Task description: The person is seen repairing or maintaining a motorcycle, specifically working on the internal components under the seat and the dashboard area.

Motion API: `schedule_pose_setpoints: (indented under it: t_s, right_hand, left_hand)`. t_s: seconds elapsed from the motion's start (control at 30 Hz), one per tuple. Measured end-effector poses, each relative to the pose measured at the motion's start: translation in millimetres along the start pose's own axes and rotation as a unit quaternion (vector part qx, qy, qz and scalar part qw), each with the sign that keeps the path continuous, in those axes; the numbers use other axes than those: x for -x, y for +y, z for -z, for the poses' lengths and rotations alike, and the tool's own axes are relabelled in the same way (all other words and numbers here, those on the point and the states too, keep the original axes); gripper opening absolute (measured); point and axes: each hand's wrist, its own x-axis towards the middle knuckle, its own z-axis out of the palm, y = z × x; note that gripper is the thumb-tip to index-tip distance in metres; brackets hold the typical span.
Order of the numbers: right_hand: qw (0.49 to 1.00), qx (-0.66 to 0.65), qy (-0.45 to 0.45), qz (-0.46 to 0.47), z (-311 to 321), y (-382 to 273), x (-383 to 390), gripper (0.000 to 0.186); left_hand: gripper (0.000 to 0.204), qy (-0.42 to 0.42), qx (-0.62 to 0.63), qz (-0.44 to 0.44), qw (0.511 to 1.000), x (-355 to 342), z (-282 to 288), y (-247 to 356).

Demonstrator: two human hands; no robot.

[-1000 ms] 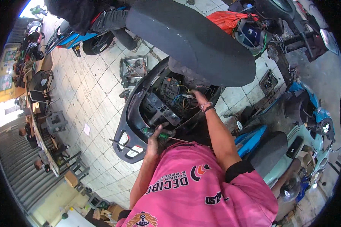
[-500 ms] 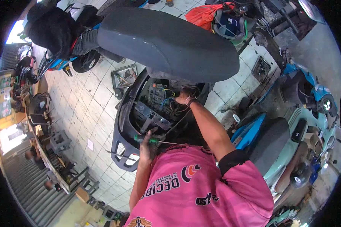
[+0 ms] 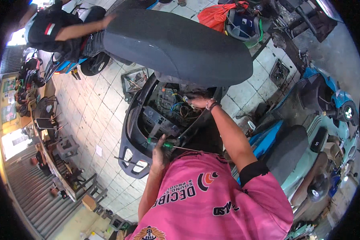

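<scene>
At the lower centre of the frame, the left hand [image 3: 159, 154] is closed around a screwdriver [image 3: 168, 145], whose green handle shows on both sides of the grip while its thin shaft points right, along the upper edge of the pink shirt [image 3: 212, 188]. The right hand [image 3: 198, 103], near the centre, reaches into the scooter's open compartment [image 3: 133, 130], its fingers among or just beside the yellow and blue wires [image 3: 174, 106]; whether they are pinched on one cannot be told, since the fingertips blend into the dark interior. A grey metal bracket [image 3: 158, 121] lies between the two hands, left of the wires. The large dark seat [image 3: 180, 44] overhangs the compartment's far end across the top, and the right hand itself covers part of the wiring. At the upper left, a co-worker's arm [image 3: 82, 32] stretches toward the seat's end. A tray [image 3: 124, 83] of tools sits on the tiles left of the compartment; a red bag [image 3: 216, 17] lies at the upper right, and a blue scooter [image 3: 340, 98] stands at the right edge.
</scene>
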Motion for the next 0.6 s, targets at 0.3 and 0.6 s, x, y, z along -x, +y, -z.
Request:
schedule_pose_setpoints:
  t_s: [0.3, 0.6]
  right_hand:
    - [0.925, -0.366, 0.029, -0.093, -6.6, -36.1, 32.3, 0.083]
    - [0.968, -0.21, 0.138, -0.012, -7.6, -41.4, 25.8, 0.048]
  left_hand:
    - [0.028, 0.023, 0.027, -0.025, 0.999, 8.4, -9.6, -1.3]
    - [0.039, 0.029, 0.007, -0.059, 0.998, 25.3, 12.5, 10.0]
